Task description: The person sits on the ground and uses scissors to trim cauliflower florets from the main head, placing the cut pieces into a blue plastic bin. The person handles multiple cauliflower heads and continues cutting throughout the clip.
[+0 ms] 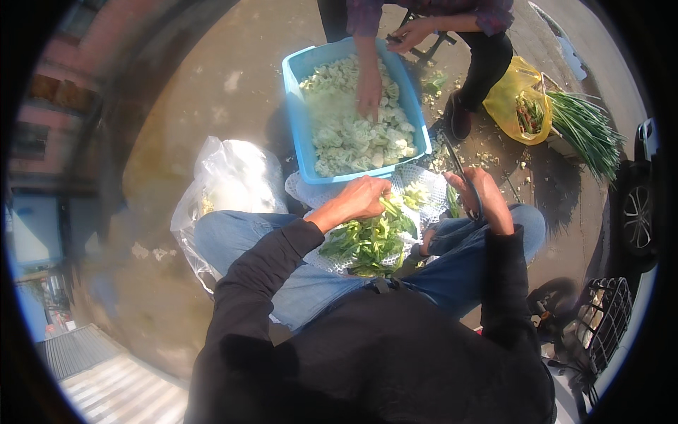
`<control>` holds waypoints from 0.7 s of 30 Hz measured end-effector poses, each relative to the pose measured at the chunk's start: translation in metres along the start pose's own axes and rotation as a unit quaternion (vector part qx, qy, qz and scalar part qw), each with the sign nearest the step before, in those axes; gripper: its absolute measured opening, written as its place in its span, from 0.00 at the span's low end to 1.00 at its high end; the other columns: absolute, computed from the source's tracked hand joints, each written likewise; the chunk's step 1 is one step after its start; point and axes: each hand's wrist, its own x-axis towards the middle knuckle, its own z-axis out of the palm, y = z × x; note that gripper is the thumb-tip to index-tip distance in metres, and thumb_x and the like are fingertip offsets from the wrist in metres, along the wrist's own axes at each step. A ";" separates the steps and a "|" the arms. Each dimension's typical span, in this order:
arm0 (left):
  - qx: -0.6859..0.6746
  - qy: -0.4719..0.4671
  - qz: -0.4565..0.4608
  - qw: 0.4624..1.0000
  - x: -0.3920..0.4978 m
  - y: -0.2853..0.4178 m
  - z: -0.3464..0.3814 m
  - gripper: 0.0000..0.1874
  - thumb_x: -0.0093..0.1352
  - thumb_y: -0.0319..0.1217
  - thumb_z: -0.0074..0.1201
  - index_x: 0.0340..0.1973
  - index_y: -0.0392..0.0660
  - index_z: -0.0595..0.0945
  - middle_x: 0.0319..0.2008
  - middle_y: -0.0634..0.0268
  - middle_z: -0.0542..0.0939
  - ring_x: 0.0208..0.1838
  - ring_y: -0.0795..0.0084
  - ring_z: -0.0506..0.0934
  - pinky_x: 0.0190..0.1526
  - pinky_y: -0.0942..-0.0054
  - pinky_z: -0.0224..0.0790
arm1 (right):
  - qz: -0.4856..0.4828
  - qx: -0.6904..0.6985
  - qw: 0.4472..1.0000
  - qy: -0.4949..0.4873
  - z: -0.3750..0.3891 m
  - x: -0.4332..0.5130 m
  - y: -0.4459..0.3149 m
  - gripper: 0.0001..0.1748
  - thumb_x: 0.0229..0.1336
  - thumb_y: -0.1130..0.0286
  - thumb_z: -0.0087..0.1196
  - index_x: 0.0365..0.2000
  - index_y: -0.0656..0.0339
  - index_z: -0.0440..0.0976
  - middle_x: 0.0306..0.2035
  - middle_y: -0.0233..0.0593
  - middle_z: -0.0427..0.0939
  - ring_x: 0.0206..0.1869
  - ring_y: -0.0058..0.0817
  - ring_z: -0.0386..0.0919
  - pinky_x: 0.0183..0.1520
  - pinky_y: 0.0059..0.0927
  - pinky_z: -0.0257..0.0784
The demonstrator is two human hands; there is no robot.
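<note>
My left hand (365, 197) pinches a green cauliflower stem (391, 205); pale florets (416, 194) show on its right, though whether they join that stem is unclear. In my right hand (486, 192) is a pair of dark-handled scissors (456, 159), its blades pointing up and away from me. How far the blades are spread cannot be made out. Beneath my left hand, trimmed green leaves and stalks (371, 241) lie on white foam netting (312, 192) between my knees. Just beyond stands a light-blue plastic tub (294, 132) holding many cut cauliflower florets (339, 140).
Across from me a seated person has one hand (369, 95) in the tub and the other (416, 34) around something dark. A white plastic bag (233, 175) sits by my left knee. Scraps (484, 158), a yellow bag (500, 108) and long green stalks (585, 124) lie rightward.
</note>
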 end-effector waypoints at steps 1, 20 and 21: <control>0.022 0.015 0.028 0.999 0.008 -0.001 0.023 0.12 0.60 0.21 0.58 0.39 0.40 0.83 0.29 0.50 0.83 0.36 0.42 0.83 0.39 0.48 0.74 | 0.009 0.000 1.000 0.003 0.000 -0.009 0.004 0.39 0.73 0.39 0.62 0.23 0.70 0.76 0.14 0.49 0.76 0.21 0.40 0.83 0.29 0.46 0.75; -0.097 0.529 -0.112 0.836 -0.212 0.069 -0.143 0.10 0.75 0.31 0.72 0.47 0.39 0.91 0.41 0.64 0.93 0.43 0.77 0.90 0.46 0.76 0.84 | -0.032 -0.015 0.995 -0.089 0.047 -0.037 -0.033 0.29 0.76 0.50 0.61 0.25 0.64 0.71 0.16 0.36 0.73 0.17 0.27 0.73 0.23 0.36 0.66; -0.099 0.601 -0.138 0.781 -0.243 0.057 -0.154 0.11 0.77 0.32 0.71 0.48 0.38 0.91 0.42 0.64 0.93 0.43 0.76 0.90 0.47 0.76 0.84 | -0.036 -0.009 0.995 -0.097 0.050 -0.035 -0.038 0.29 0.76 0.50 0.61 0.24 0.63 0.71 0.16 0.36 0.73 0.17 0.27 0.73 0.23 0.36 0.65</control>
